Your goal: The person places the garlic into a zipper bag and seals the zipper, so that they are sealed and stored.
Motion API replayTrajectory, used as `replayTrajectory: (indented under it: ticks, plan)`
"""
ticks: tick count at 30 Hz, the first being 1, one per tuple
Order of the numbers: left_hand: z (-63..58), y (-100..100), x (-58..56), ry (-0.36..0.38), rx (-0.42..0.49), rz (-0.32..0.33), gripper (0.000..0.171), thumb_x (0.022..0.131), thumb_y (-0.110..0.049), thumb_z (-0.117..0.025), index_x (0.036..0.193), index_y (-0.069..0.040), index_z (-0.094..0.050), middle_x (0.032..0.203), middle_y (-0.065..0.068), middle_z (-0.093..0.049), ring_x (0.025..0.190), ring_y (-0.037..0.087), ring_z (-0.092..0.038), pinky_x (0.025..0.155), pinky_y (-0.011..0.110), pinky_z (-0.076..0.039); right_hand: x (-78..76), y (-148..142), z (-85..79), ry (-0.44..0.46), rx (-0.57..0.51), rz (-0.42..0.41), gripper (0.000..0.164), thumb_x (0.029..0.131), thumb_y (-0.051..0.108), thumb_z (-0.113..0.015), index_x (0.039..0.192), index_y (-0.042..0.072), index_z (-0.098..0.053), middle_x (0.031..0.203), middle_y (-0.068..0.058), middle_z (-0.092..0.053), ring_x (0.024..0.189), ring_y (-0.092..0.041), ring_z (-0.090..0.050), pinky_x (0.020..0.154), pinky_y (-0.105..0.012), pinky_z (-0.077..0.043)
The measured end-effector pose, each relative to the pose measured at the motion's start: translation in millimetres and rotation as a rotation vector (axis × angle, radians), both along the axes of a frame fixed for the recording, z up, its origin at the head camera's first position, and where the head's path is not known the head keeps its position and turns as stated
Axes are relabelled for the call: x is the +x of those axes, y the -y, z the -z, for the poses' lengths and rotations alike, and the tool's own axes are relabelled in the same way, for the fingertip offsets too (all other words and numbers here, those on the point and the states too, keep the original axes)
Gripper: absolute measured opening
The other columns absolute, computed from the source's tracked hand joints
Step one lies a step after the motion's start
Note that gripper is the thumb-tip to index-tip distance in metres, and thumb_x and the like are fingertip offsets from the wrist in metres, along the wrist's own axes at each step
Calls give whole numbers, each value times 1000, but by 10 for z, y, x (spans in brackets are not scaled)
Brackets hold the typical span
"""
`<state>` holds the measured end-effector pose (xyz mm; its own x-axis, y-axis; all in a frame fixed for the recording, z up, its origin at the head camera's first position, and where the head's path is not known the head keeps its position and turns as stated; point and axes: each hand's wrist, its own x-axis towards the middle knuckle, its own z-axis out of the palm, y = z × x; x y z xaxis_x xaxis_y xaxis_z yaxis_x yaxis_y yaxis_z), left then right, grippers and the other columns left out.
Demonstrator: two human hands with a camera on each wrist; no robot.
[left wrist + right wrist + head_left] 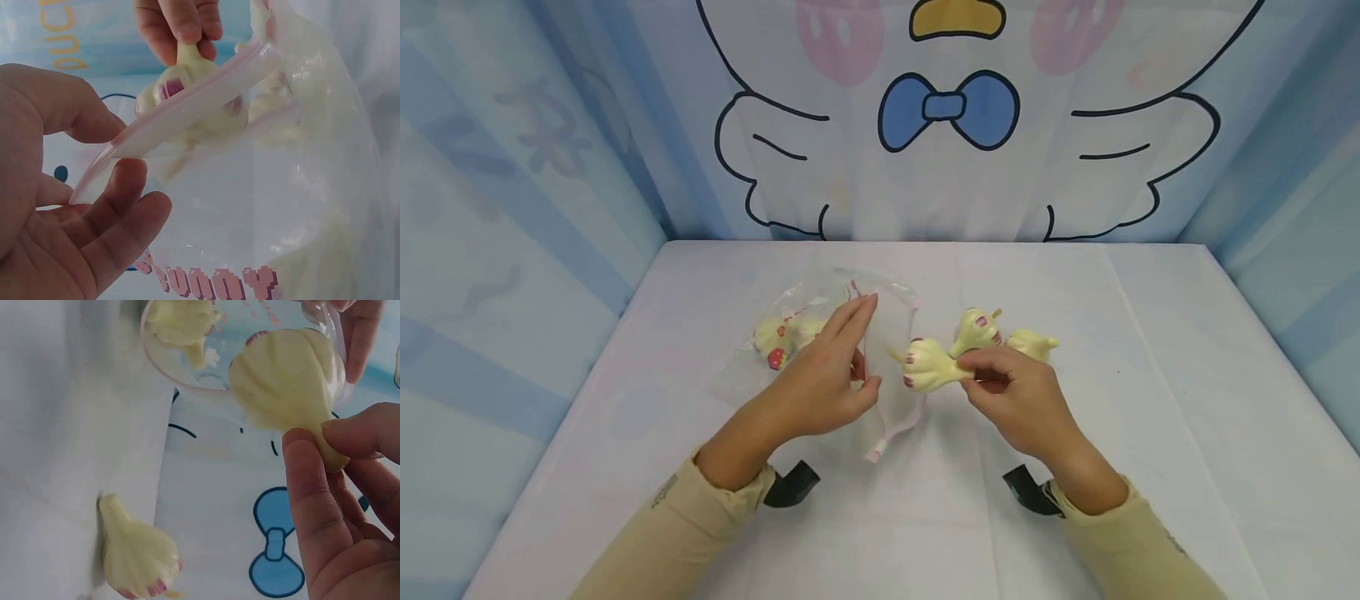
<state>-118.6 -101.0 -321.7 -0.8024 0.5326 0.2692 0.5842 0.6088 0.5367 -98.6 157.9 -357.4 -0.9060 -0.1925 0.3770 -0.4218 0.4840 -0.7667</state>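
Head view: I have the left hand (pixel 808 387) over a clear plastic bag (pixel 901 427) on the white table (pixel 1157 400); pale shapes (pixel 772 340) show through the film. The right hand (pixel 1022 400) pinches a garlic bulb (pixel 928 365) by its stem, near the bag's pink rim. Two loose bulbs (pixel 976 330) lie just beyond that hand.

Left wrist view: I see the left hand pinching the pink rim between its digits. Pink lettering (pixel 219 284) marks the bag. The held bulb hangs stem up, partly seen through the film.

Right wrist view: thumb and fingers grip the stem; I note one loose bulb lying below, stem pointing away from its purple marks.
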Motion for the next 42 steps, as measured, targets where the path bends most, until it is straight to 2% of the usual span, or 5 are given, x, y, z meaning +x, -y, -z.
replayTrajectory:
  ticks: [14, 21, 27, 32, 42]
  plan:
    - [-13, 9, -7, -2, -14, -12, 84, 83, -2, -66, 155, 6, -24, 158, 19, -28, 74, 9, -53, 67, 25, -50, -22, 104, 51, -31, 82, -45, 20, 81, -11, -71, 98, -2, -75, 99, -8, -70, 82, -19, -69, 73, -28, -58]
    - [-71, 26, 14, 5, -62, -49, 87, 74, 2, -55, 156, 4, -25, 159, 16, -27, 131, 28, -46, 61, 29, -44, -81, 120, 59, 2, 137, 7, 17, 83, -7, -71, 99, -2, -74, 97, -9, -68, 82, -19, -69, 74, -32, -58]
    - [-101, 35, 43, -9, -75, -70, 88, 73, 2, -55, 156, 1, -26, 159, 14, -28, 90, 23, -58, 49, 27, -34, -122, 153, 47, -46, 156, 5, 17, 81, -7, -72, 97, -3, -74, 95, -10, -67, 79, -19, -68, 71, -32, -59]
    - [-88, 37, 44, -40, -73, -63, 87, 74, 0, -56, 156, 0, -28, 158, 14, -30, 53, 13, -37, 47, 27, -32, -144, 182, 63, -76, 194, 15, 15, 80, -6, -73, 95, -2, -73, 92, -10, -68, 77, -19, -67, 68, -33, -58]
    - [-74, 4, 48, -11, -79, -43, 88, 77, -3, -58, 158, 0, -23, 161, 13, -26, 52, 9, -36, 49, 26, -39, -169, 230, 128, -76, 241, 11, 13, 81, -4, -75, 94, 0, -75, 89, -8, -67, 78, -20, -66, 69, -35, -57]
